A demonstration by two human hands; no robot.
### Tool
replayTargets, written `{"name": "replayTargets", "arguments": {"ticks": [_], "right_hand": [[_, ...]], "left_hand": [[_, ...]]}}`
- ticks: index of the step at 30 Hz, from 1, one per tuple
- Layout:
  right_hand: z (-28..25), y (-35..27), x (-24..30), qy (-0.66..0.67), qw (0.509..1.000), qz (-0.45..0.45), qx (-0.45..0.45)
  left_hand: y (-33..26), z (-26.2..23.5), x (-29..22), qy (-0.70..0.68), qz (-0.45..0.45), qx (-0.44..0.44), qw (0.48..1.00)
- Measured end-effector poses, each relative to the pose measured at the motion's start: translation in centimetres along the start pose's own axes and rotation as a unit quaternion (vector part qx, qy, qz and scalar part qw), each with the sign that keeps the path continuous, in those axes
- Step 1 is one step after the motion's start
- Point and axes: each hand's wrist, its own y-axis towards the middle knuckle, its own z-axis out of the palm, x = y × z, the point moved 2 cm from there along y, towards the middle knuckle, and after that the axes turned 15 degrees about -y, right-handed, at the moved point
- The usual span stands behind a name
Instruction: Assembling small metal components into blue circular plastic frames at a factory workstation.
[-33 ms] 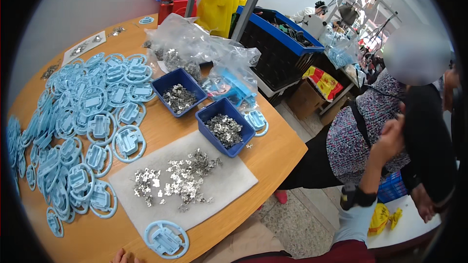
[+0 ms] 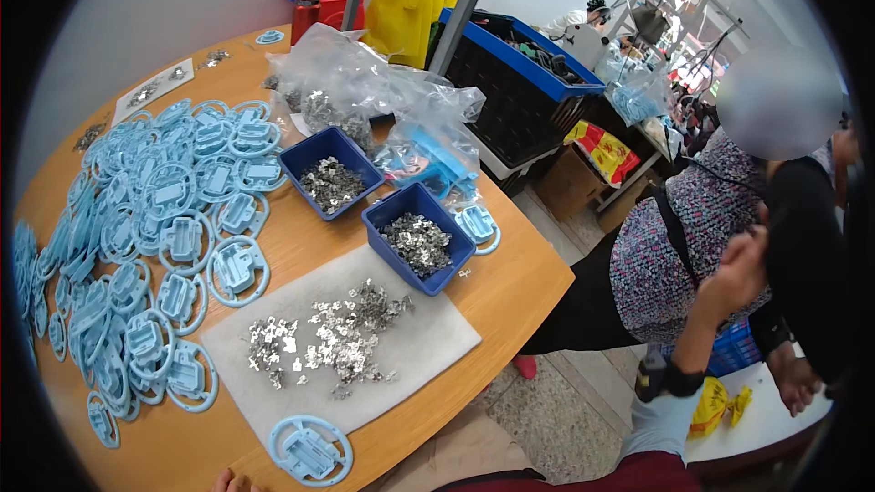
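Lying at the near edge of the round wooden worktop (image 2: 510, 301): one light-blue plastic ring part (image 2: 310, 451), overhanging slightly, liable to be knocked off. Hands: only fingertips (image 2: 228, 483) show (grip cannot be told). Loose metal clips (image 2: 328, 337) on grey cloth (image 2: 428, 346) could scatter. Room: busy workshop, gritty floor (image 2: 565, 419).

Clear plastic bags (image 2: 365, 82) lie crumpled in a heap on the round wooden table (image 2: 510, 282), at about one o'clock from the table's middle; they hold small grey metal pieces and light blue plastic parts. Beyond the table edge, at three o'clock from that heap, a brown cardboard box (image 2: 570, 184) stands on the floor with a red-and-yellow packet (image 2: 603, 149) lying on top. Toward five o'clock of the picture, a crumpled yellow wrapper (image 2: 715, 405) rests on a white surface (image 2: 766, 419). A yellow plastic bag (image 2: 408, 0) hangs at twelve o'clock.
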Motion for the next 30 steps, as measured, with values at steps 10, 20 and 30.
{"name": "replayTargets", "arguments": {"ticks": [10,20,30], "right_hand": [[1.4,-3.7,0.8,-0.08,0.987,-0.094,0.106],[9.8,-7.3,-1.9,-0.256,0.863,-0.166,0.403],[5.0,7.2,3.7,-0.16,0.975,-0.128,0.087]], "left_hand": [[-0.5,0.0,0.0,-0.01,-0.006,-0.028,1.0],[-1.0,-0.3,0.8,-0.026,-0.003,-0.026,0.999],[-0.8,-0.3,0.7,-0.022,0.0,-0.022,1.0]]}}
